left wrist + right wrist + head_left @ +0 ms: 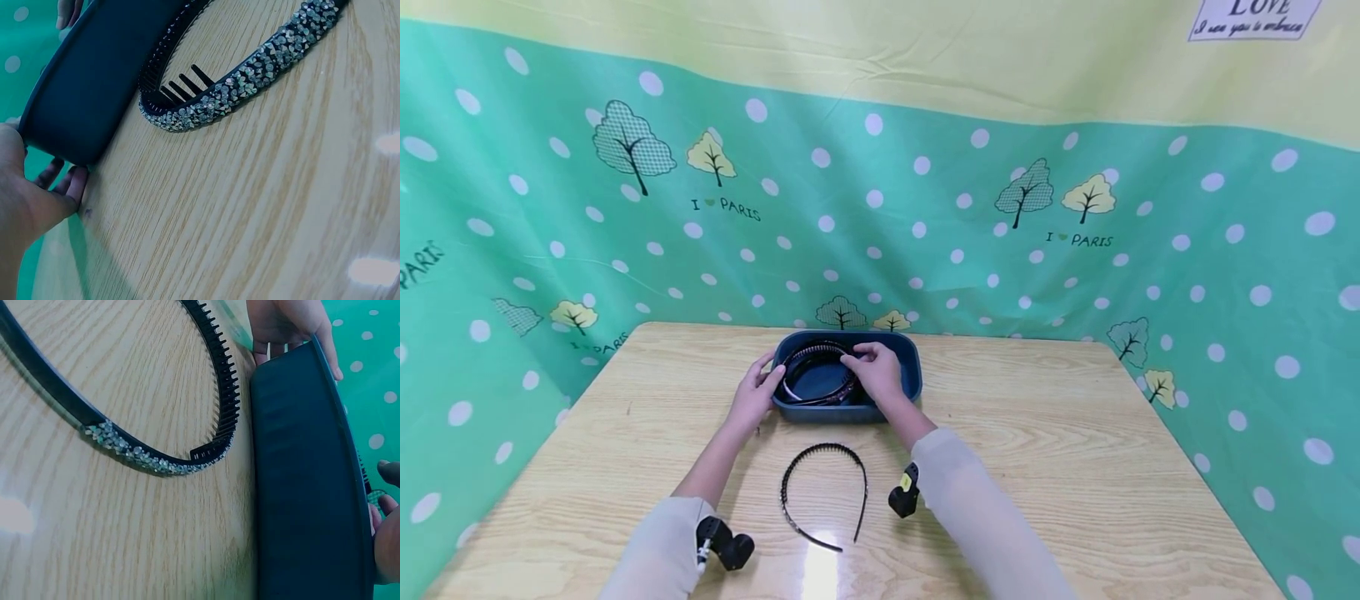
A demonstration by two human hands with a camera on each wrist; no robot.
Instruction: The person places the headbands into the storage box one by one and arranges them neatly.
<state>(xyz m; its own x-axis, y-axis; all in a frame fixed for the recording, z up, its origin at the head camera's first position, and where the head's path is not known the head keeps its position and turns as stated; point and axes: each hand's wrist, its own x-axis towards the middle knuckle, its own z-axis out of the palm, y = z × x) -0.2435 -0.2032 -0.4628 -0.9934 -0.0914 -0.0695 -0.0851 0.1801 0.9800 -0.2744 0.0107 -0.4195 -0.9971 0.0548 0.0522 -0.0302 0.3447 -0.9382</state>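
A dark blue plastic box (pixel 850 412) stands on the table with several dark headbands (pixel 820 400) nested inside it. At the box's left end, my left hand (pixel 754 392) grips the wall, thumb over the rim and fingers bent against the outside. My right hand (pixel 880 372) reaches over the box from the right; its thumb and forefinger pinch a headband's right side, though the contact is partly hidden. One black toothed headband (pixel 786 483) lies on the table in front of the box. Clear sparkling stones (pixel 250 78) cover part of its band.
The light wood-grain table (pixel 1037 433) reaches back to a green dotted cloth (pixel 925 208) that hangs behind and at both sides. Small black cameras (pixel 726 542) sit on both wrists. The loose headband lies between the forearms.
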